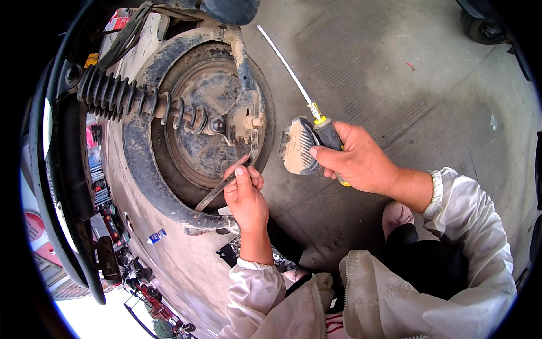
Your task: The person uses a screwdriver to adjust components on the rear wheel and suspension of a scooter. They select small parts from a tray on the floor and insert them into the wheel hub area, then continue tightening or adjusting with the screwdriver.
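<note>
Presently | left hand (245, 198) pinching bar (214, 195), nearer wheel (206, 99) | right hand (358, 158) gripping screwdriver (324, 130), slanting forward-left; wheel lies leftward

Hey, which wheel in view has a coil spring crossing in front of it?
The large muddy wheel, left of centre: a black coil spring slants across it. The dark wheel at the upper right shows no spring across it.

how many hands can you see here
2: the left hand grips a flat metal bar beside the dusty wheel, and the right hand holds a screwdriver to the right of that wheel. No other hand shows.
</note>
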Demonstrator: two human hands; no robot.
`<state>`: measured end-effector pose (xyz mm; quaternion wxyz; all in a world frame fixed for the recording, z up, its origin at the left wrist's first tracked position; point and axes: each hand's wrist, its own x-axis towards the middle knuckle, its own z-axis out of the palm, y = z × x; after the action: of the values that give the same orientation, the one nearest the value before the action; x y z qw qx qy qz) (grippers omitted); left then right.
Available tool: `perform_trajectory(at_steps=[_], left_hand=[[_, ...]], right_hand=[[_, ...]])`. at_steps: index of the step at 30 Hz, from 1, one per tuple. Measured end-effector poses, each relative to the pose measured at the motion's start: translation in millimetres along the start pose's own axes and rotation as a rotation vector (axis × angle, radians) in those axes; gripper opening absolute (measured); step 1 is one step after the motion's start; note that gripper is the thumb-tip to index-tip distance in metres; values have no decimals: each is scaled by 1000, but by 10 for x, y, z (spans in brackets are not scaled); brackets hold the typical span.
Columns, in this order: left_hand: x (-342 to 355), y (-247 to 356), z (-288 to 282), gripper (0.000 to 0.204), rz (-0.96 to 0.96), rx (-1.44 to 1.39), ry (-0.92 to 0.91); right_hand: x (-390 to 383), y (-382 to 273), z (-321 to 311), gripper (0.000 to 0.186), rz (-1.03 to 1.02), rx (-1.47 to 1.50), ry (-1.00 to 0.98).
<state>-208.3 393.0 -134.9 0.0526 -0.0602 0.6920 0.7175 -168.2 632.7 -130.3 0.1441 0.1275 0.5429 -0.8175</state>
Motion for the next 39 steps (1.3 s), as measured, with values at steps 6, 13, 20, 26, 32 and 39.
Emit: perform_trajectory(at_steps=[6,13,20,26,32,39], left_hand=[[52,26,-46,31,81,49,94],[122,141,-94,30,154,-12,141],[156,234,-97,30,143,10,46],[208,159,-160,28,158,68,57],[189,208,-12,35,98,108,108],[165,253,-84,57,46,636,107]], right_hand=[[103,-148,102,22,45,-22,-43],[338,15,212,22,24,27,-124],[458,-35,356,20,7,74,-68],[469,-46,383,20,29,79,-53],[561,-33,435,19,82,146,-74],[585,22,481,15,49,205,-86]])
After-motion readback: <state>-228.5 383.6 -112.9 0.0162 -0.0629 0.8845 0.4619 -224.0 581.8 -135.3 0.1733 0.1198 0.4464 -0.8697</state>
